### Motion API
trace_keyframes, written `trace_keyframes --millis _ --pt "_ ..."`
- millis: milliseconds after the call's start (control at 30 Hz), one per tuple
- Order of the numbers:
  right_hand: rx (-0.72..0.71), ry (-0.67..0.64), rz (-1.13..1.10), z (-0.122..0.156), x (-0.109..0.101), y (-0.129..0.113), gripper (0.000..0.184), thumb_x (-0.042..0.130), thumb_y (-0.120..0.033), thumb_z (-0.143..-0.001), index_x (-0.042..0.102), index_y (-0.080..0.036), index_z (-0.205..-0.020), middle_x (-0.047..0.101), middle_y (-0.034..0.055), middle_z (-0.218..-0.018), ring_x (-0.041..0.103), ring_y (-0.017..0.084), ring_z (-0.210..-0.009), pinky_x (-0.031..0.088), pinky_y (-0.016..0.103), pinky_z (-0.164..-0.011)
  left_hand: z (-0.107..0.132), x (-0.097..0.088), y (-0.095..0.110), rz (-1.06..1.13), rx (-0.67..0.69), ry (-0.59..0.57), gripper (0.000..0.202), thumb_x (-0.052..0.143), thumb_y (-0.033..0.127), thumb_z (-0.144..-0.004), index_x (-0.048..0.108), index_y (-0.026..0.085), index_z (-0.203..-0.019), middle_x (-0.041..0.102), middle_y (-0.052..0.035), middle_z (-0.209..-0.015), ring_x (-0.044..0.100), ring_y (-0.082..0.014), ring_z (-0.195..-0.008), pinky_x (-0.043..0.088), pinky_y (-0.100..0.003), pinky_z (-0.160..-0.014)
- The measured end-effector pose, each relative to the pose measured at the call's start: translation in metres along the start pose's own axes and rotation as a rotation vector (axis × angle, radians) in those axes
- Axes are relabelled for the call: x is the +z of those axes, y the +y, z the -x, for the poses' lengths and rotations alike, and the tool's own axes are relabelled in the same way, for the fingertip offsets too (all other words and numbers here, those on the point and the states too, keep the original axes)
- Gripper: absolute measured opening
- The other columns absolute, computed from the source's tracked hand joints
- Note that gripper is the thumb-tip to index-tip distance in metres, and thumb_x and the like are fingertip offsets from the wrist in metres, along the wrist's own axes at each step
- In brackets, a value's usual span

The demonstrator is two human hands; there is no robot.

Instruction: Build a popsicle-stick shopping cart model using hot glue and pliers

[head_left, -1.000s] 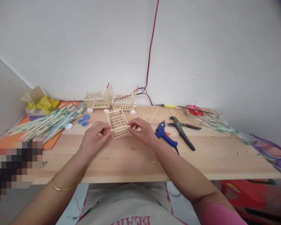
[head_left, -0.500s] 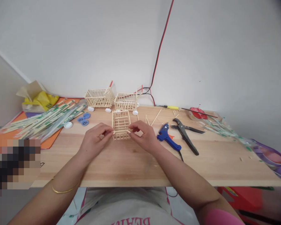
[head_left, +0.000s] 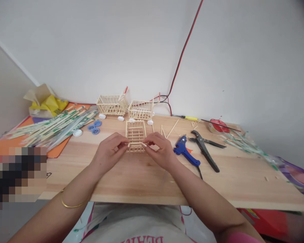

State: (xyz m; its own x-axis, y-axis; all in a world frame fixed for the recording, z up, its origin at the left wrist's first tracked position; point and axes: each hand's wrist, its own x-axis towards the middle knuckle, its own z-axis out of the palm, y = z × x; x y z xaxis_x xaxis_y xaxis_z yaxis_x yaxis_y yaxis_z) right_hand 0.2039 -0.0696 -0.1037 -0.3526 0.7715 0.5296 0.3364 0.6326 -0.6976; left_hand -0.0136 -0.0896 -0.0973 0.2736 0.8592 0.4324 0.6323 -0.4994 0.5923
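Observation:
A small basket of glued wooden sticks [head_left: 136, 130] rests on the table in front of me, its slatted inside facing up. My left hand [head_left: 113, 151] is closed in a pinch at the basket's near left corner. At the near right corner, my right hand [head_left: 160, 150] pinches in the same way. Short stick ends show at both sets of fingertips, along the near crosspiece; the exact contact is partly hidden. Just behind stand two stick-built model carts, a larger one [head_left: 112, 105] and a smaller one [head_left: 141, 109], both with white cap wheels and red-tipped handles.
To the right lie a blue glue gun [head_left: 186, 151], black-handled cutters [head_left: 205, 150], loose cut sticks [head_left: 172, 128] and a red-topped container [head_left: 219, 126]. Leftward are blue caps [head_left: 95, 127], a white cap [head_left: 77, 133], wrapped sticks [head_left: 55, 126] and a yellow bag [head_left: 50, 104].
The camera view has turned slightly, so the whole scene sits a little further right. Both hands stay pinched at the basket's near edge, with barely any shift.

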Motion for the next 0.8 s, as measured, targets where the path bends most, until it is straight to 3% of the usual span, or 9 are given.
trace_keyframes --millis 267,367,533,667,800 --pt "0.007 0.004 0.073 0.0012 0.0024 0.0005 0.01 0.057 -0.017 -0.081 0.058 -0.022 -0.089 0.061 0.0029 -0.081 0.056 0.015 -0.072 0.047 0.029 -0.068 -0.001 0.0024 0.0002 0.006 0.017 0.014 0.009 0.053 0.017 -0.085 0.061 0.019 -0.085 0.06 -0.0027 -0.08 0.055 -0.0143 -0.074 0.043 -0.025 -0.065" --pt "0.003 0.016 0.091 0.0011 0.0023 0.0002 0.012 0.058 -0.016 -0.079 0.057 -0.022 -0.089 0.061 0.0028 -0.083 0.056 0.014 -0.071 0.047 0.028 -0.067 -0.0004 0.0031 0.0019 0.01 -0.059 0.035 0.005 0.057 0.017 -0.081 0.057 0.02 -0.085 0.056 0.0012 -0.074 0.054 -0.0125 -0.068 0.043 -0.024 -0.063" --pt "0.039 0.013 0.111 0.0019 0.0017 0.0 0.018 0.061 -0.019 -0.078 0.055 -0.022 -0.095 0.061 0.0023 -0.084 0.056 0.014 -0.07 0.047 0.028 -0.067 0.0013 0.0059 0.0019 0.12 -0.184 0.065 0.02 0.063 0.02 -0.077 0.049 0.02 -0.092 0.053 0.0041 -0.074 0.052 -0.0099 -0.062 0.044 -0.023 -0.059" --pt "0.017 0.016 0.101 0.003 -0.0004 0.0013 0.024 0.063 -0.018 -0.076 0.055 -0.022 -0.098 0.059 0.0028 -0.088 0.054 0.014 -0.072 0.047 0.029 -0.069 0.0019 0.0074 -0.0009 0.173 -0.162 0.051 0.033 0.065 0.025 -0.077 0.047 0.021 -0.105 0.053 0.0042 -0.076 0.053 -0.0101 -0.063 0.045 -0.024 -0.06" --pt "0.001 0.029 0.087 0.003 -0.0015 0.0017 0.025 0.065 -0.017 -0.076 0.057 -0.022 -0.099 0.057 0.0042 -0.092 0.053 0.015 -0.075 0.047 0.029 -0.07 0.0012 0.0067 -0.0001 0.105 -0.132 0.04 0.022 0.061 0.026 -0.08 0.052 0.02 -0.099 0.053 0.0034 -0.074 0.052 -0.0103 -0.063 0.044 -0.022 -0.059"
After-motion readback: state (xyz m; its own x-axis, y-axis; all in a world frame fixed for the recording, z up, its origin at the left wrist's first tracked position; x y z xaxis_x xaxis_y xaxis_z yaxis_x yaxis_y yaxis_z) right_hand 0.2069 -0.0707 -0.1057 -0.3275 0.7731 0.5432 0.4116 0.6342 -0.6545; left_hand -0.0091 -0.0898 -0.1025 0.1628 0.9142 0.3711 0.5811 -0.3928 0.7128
